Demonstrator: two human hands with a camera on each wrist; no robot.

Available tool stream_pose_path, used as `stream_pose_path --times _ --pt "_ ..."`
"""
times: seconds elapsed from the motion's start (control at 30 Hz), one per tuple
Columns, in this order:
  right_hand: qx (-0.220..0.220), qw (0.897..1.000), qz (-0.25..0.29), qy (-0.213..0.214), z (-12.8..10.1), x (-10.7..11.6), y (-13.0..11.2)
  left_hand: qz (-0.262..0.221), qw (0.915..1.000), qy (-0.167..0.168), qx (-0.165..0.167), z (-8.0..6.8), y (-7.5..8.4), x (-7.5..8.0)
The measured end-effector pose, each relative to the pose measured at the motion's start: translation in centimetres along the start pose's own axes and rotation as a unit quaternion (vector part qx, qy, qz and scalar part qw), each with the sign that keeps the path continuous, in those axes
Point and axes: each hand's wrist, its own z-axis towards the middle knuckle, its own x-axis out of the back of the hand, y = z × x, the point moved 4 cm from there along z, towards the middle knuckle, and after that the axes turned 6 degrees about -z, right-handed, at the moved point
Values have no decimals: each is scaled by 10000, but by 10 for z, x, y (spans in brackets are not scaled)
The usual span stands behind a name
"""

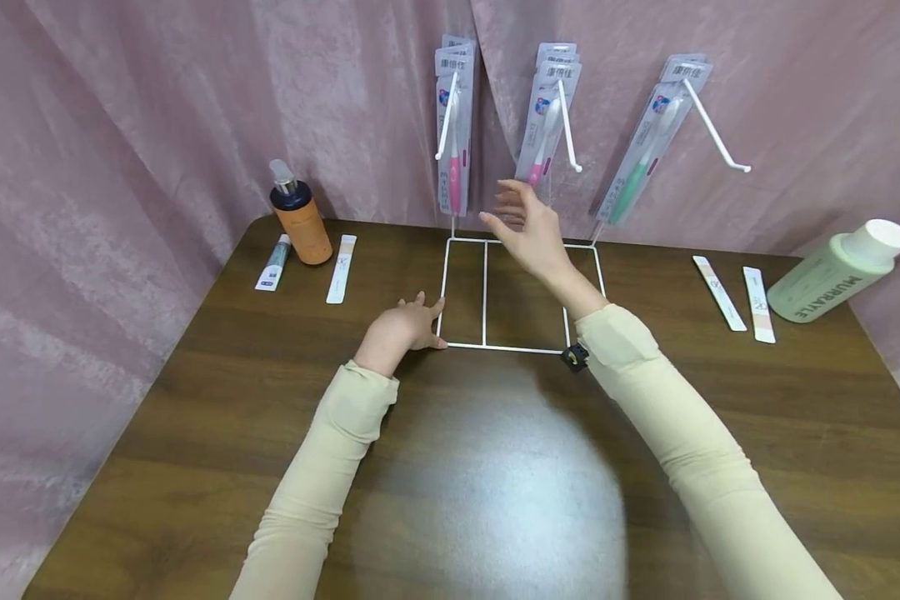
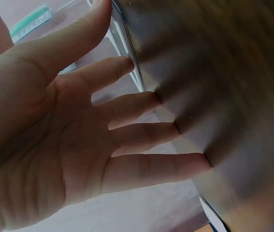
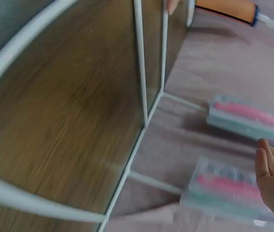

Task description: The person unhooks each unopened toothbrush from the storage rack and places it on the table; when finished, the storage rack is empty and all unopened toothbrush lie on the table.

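Note:
A white wire display stand has its base flat on the brown table and three pegs raised against the pink curtain. Packaged toothbrushes hang on them: a pink pack at left, a pink pack in the middle, a green pack at right. My left hand lies flat with straight fingers on the table at the base's near left corner, touching the wire. My right hand is raised, fingers relaxed and holding nothing, just below the middle pack.
An orange pump bottle, a small tube and a flat sachet lie at the back left. Two sachets and a tipped pale green bottle lie at the back right. A small black clip sits by the base's near right corner.

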Motion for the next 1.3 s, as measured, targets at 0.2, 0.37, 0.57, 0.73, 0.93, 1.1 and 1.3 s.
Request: stream_pose_path --times 0.2,0.37,0.57,0.73,0.93,1.1,1.3 --pt "35 9970 -563 523 26 -31 -10 -23 10000 -64 34 -18 4 7" --pt "-136 9904 -1022 918 42 -39 -14 -96 9999 -109 28 -17 6 5" --pt "-141 9849 -1382 1034 56 -40 -18 -17 10000 -37 49 -13 5 7" --pt "-198 9778 -1892 881 60 -46 -18 6 10000 -41 73 -13 3 7" --pt "-99 9754 -1956 1012 54 -48 -14 -57 9998 -120 125 -12 3 4" --pt "-166 9754 -2011 884 38 -34 -8 -81 9999 -124 84 -10 6 3" --pt "-124 9887 -1446 378 18 -18 -7 -100 9999 -103 62 -9 3 5"
